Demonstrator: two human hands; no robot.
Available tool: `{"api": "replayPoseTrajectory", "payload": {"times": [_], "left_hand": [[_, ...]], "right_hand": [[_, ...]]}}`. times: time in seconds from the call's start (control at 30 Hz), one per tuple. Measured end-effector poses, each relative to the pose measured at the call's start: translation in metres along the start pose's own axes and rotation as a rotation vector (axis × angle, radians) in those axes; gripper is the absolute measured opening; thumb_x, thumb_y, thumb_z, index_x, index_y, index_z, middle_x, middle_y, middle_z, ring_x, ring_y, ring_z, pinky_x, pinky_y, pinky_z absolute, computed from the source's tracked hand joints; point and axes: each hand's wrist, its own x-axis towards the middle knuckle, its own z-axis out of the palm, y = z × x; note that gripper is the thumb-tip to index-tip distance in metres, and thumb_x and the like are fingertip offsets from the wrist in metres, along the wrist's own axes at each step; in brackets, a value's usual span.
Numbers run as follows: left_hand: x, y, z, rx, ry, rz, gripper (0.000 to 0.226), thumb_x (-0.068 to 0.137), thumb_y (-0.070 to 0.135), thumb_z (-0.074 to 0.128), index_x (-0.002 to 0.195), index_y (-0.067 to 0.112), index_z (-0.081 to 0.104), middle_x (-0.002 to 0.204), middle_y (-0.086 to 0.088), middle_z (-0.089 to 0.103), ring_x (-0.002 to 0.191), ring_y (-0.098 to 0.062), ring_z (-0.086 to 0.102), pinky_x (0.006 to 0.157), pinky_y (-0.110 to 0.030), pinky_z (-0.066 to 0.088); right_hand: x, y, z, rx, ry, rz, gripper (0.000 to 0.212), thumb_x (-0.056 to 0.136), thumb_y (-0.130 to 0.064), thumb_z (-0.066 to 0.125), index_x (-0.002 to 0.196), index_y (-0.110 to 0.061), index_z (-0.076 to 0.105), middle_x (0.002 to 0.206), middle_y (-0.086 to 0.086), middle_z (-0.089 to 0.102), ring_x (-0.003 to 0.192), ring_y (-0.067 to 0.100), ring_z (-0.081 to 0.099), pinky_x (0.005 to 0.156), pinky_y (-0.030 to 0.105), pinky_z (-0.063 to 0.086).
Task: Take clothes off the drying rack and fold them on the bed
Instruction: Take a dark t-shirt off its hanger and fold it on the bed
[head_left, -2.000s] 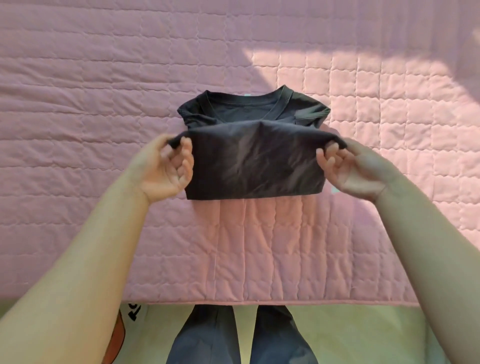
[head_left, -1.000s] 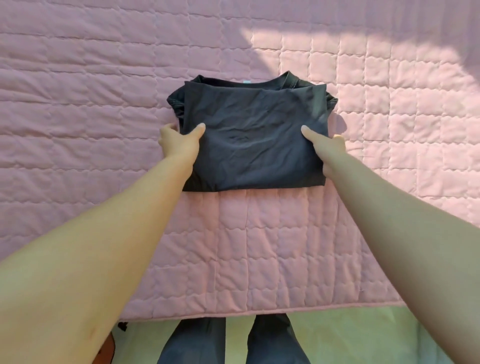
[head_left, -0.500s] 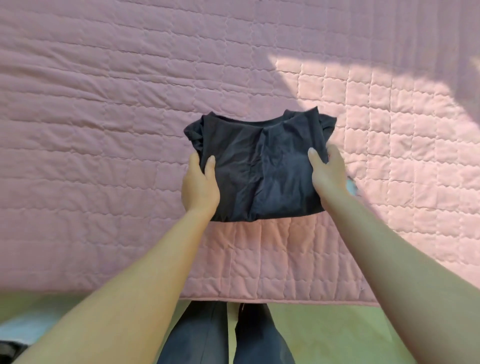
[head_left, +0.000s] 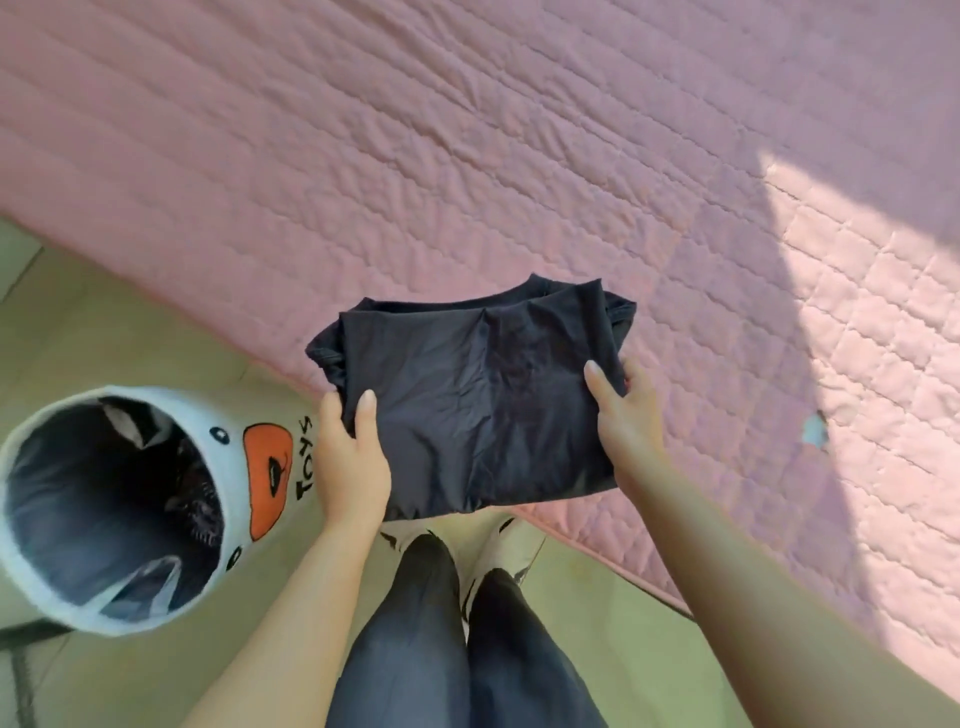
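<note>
Black folded fabric T-shirt (head_left: 483, 410), now lifted off the pink quilted bed (head_left: 467, 156), gripped at its sides by left hand (head_left: 350, 457) and right hand (head_left: 628, 415); folding seemingly done.

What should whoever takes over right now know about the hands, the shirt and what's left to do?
Left hand: grips the left edge of the black shirt, thumb on top.
Right hand: grips its right edge the same way.
Shirt: folded into a compact square and held over the near edge of the bed, its lower part out over the floor.
A bin stands on the floor to the left.
Done: this shirt is folded.
Left: put it down with the folded clothes. The drying rack is out of view, so I can't tell how many clothes remain.
</note>
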Motion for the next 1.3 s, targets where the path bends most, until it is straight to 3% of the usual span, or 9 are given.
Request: {"api": "replayPoseTrajectory", "payload": {"times": [0.17,0.3,0.4,0.57,0.7,0.87,0.97,1.1,1.3], "left_hand": [[0.001,-0.057,-0.074,-0.052,0.116,-0.134,0.058,0.101,0.042,0.039,0.149,0.011,0.03,0.153,-0.005,0.036,0.141,-0.022,0.032,0.11,-0.028,0.024],[0.007,-0.106,-0.129,-0.085,0.202,-0.244,0.058,0.101,0.042,0.04,0.146,0.006,0.034,0.148,-0.011,0.042,0.137,-0.029,0.036,0.106,-0.035,0.028],[0.013,-0.151,-0.179,-0.13,0.272,-0.346,0.057,0.101,0.043,0.038,0.146,0.008,0.033,0.147,-0.01,0.043,0.135,-0.029,0.039,0.102,-0.033,0.031],[0.034,-0.209,-0.24,-0.167,0.379,-0.463,0.052,0.101,0.045,0.037,0.138,0.009,0.042,0.134,-0.01,0.055,0.12,-0.034,0.051,0.092,-0.041,0.041],[0.057,-0.248,-0.269,-0.225,0.472,-0.541,0.045,0.101,0.044,0.037,0.122,0.005,0.047,0.109,-0.014,0.062,0.096,-0.035,0.058,0.072,-0.038,0.043],[0.088,-0.284,-0.27,-0.246,0.579,-0.649,0.048,0.102,0.045,0.035,0.13,0.007,0.045,0.126,-0.013,0.058,0.113,-0.036,0.054,0.085,-0.041,0.043],[0.106,-0.291,-0.253,-0.215,0.615,-0.67,0.043,0.103,0.043,0.033,0.131,0.011,0.045,0.129,-0.009,0.058,0.115,-0.033,0.054,0.08,-0.035,0.04],[0.132,-0.31,-0.222,-0.167,0.662,-0.664,0.033,0.103,0.039,0.034,0.111,0.011,0.05,0.117,-0.007,0.061,0.105,-0.024,0.053,0.071,-0.032,0.034],[0.177,-0.36,-0.175,-0.16,0.584,-0.775,0.046,0.103,0.044,0.027,0.134,0.014,0.042,0.126,-0.011,0.059,0.111,-0.037,0.056,0.078,-0.041,0.042]], "right_hand": [[-0.045,-0.007,0.079,-0.155,-0.142,-0.052,0.018,0.096,-0.025,0.057,0.093,-0.007,0.057,0.08,-0.004,0.059,0.074,0.009,0.057,0.058,0.013,0.044],[-0.082,-0.008,0.148,-0.238,-0.28,-0.046,0.018,0.095,-0.029,0.058,0.096,-0.011,0.058,0.093,0.01,0.066,0.084,0.021,0.066,0.077,0.04,0.054],[-0.116,-0.011,0.215,-0.301,-0.376,-0.073,0.015,0.095,-0.03,0.058,0.096,-0.015,0.059,0.098,0.013,0.068,0.092,0.03,0.067,0.083,0.047,0.055],[-0.159,-0.013,0.314,-0.423,-0.457,-0.167,0.013,0.096,-0.031,0.056,0.103,-0.02,0.059,0.1,-0.004,0.067,0.096,0.016,0.065,0.088,0.039,0.054],[-0.183,-0.005,0.389,-0.533,-0.471,-0.265,0.028,0.097,-0.035,0.052,0.118,-0.017,0.056,0.113,-0.003,0.063,0.104,0.016,0.059,0.093,0.039,0.049],[-0.19,0.016,0.455,-0.624,-0.435,-0.321,0.026,0.1,-0.033,0.047,0.118,-0.017,0.055,0.107,-0.005,0.062,0.097,0.015,0.06,0.078,0.029,0.045],[-0.186,0.042,0.485,-0.704,-0.419,-0.334,0.034,0.101,-0.036,0.042,0.131,-0.021,0.051,0.11,-0.012,0.058,0.099,0.011,0.056,0.083,0.029,0.044],[-0.167,0.084,0.519,-0.805,-0.422,-0.314,0.039,0.103,-0.038,0.036,0.137,-0.023,0.046,0.124,0.0,0.061,0.114,0.022,0.056,0.09,0.034,0.044],[-0.105,0.134,0.56,-0.932,-0.398,-0.303,0.043,0.104,-0.04,0.03,0.143,-0.025,0.04,0.132,0.004,0.058,0.123,0.031,0.051,0.104,0.045,0.041]]}}
